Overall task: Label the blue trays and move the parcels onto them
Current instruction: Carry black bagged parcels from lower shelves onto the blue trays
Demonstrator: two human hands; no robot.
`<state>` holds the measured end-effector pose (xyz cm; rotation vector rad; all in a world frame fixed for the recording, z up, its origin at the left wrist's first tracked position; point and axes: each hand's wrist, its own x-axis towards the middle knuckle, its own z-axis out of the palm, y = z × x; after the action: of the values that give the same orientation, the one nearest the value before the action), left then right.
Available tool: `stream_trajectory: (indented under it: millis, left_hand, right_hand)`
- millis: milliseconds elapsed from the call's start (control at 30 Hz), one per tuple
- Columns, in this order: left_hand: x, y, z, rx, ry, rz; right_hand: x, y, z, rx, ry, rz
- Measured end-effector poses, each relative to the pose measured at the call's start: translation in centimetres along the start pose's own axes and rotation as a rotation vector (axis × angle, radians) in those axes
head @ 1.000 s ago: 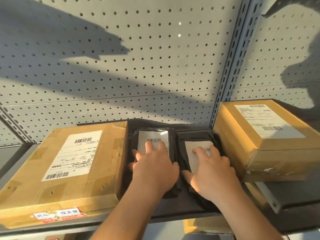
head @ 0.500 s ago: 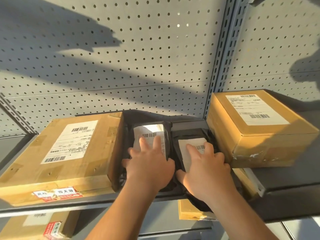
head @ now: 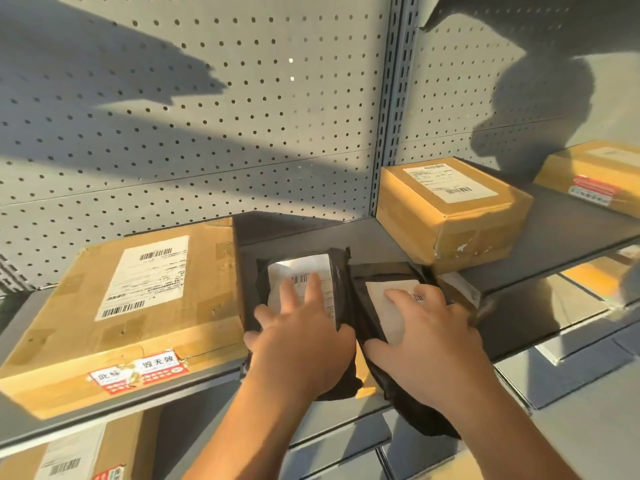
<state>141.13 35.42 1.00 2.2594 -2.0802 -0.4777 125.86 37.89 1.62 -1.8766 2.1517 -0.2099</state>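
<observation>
The left hand (head: pixel 304 344) grips one black bag (head: pixel 298 271), thumb hooked round its left edge; the right hand (head: pixel 429 341) clasps another (head: pixel 381 275) (both overhang the shelf (head: pixel 571 237), likely for lifting); no blue trays visible.

Hands (head: pixel 304 344) on black parcels (head: pixel 298 271) (shelf edge)

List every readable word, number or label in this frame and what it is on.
"毁无效" on the red and white sticker on the large cardboard box.
Shipping labels on the box and both black bags under the hands: barcodes and print too small to read.
</observation>
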Motion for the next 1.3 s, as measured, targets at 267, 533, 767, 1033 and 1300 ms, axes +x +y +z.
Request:
stream_trajectory:
  millis: [267,533,767,1033,1300]
  left_hand:
    - [-3.8,0.2,-0.6,-0.019,-0.010,0.172]
    - [-6.1,5.2,-0.2,-0.047,-0.024,0.380]
    - [-7.2,11.7,1.6,-0.028,0.016,0.495]
    - [-9.9,24.0,4.9,-0.019,0.019,0.620]
    - [-13.0,38.3,8.9,0.005,-0.005,0.746]
  right_hand:
    - [-5.3,1.3,-0.5,0.002,0.095,0.152]
    - [-9.3,6.2,-2.7,-0.027,0.177,0.347]
    - [-11.8,12.7,-4.8,-0.015,0.239,0.474]
    - [-14.4,24.1,-8.5,0.014,0.291,0.609]
    - [-17.2,37.2,-13.2,0.048,0.390,0.725]
